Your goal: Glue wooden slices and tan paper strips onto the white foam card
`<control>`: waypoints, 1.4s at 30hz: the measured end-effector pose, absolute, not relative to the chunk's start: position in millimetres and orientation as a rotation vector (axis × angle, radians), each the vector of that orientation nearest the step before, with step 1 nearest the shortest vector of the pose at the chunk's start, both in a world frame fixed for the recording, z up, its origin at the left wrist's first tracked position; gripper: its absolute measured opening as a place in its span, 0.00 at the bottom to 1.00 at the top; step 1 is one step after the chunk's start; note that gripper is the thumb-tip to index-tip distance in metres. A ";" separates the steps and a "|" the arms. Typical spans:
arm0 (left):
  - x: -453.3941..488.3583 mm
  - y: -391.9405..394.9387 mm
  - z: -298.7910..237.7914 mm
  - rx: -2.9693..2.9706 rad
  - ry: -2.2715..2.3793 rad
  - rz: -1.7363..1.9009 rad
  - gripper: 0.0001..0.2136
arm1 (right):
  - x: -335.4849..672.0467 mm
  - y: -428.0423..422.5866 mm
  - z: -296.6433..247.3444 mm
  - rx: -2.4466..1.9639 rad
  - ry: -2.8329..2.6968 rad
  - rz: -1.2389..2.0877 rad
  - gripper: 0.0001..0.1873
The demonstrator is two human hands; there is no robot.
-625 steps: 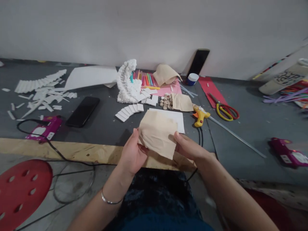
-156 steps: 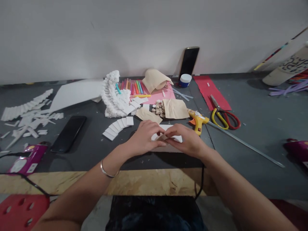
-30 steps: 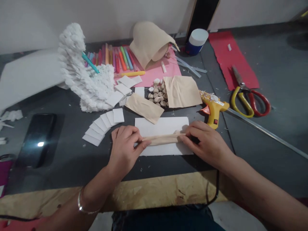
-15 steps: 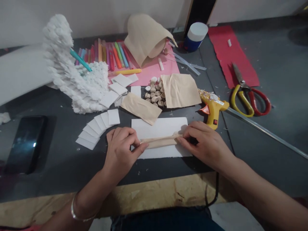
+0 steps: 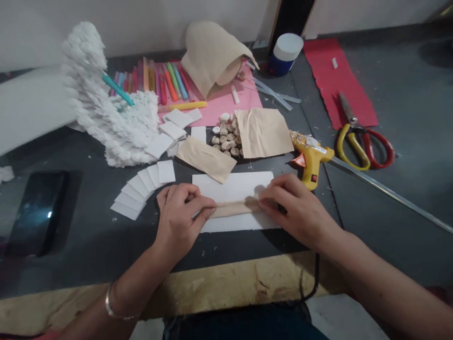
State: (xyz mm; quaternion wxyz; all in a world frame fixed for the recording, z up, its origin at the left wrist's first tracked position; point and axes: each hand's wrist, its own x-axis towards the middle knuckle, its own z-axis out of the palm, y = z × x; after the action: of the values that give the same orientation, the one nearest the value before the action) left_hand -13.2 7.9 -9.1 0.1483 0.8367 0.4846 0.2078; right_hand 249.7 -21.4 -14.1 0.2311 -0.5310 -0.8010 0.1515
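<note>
A narrow folded strip of beige fabric (image 5: pixel 231 208) lies across a white card (image 5: pixel 233 186) near the table's front edge. My left hand (image 5: pixel 179 215) pinches the strip's left end between thumb and fingers. My right hand (image 5: pixel 295 208) grips its right end, and the fingers hide that end. A thin silver bangle (image 5: pixel 118 309) circles my left wrist. The card's lower edge shows below the strip.
A yellow glue gun (image 5: pixel 311 165) lies close to my right hand, with red-handled scissors (image 5: pixel 364 151) beyond it. White paper squares (image 5: pixel 141 184) fan out left of my left hand. Beige fabric squares (image 5: pixel 264 132), wooden discs (image 5: pixel 224 139) and a white paper sculpture (image 5: pixel 106 104) stand farther back.
Since the earlier frames, the beige piece has become a narrow strip on the white card, held at both ends. In the last second my right hand has shifted slightly left along it.
</note>
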 end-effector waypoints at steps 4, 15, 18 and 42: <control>-12.5 6.2 -5.5 2.585 1.284 0.550 0.10 | 252.4 -19.1 -13.6 -1.282 -2.407 0.352 0.09; -8.0 -0.6 -3.0 2.902 1.098 0.522 0.09 | 255.9 -18.1 -11.7 -1.194 -2.447 0.255 0.08; -2.7 -2.1 0.5 2.824 1.149 0.561 0.10 | 255.0 -18.1 -9.5 -1.155 -2.363 0.329 0.07; 4.0 23.7 23.2 2.212 1.278 0.173 0.08 | 258.4 -15.5 -2.0 -1.531 -1.993 1.148 0.10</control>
State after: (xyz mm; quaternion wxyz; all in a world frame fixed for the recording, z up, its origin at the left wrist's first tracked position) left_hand 4.0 23.7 23.2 0.2867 0.8276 0.4783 0.0647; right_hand 258.4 -15.5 -2.0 0.1882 -0.5443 -0.7083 0.4081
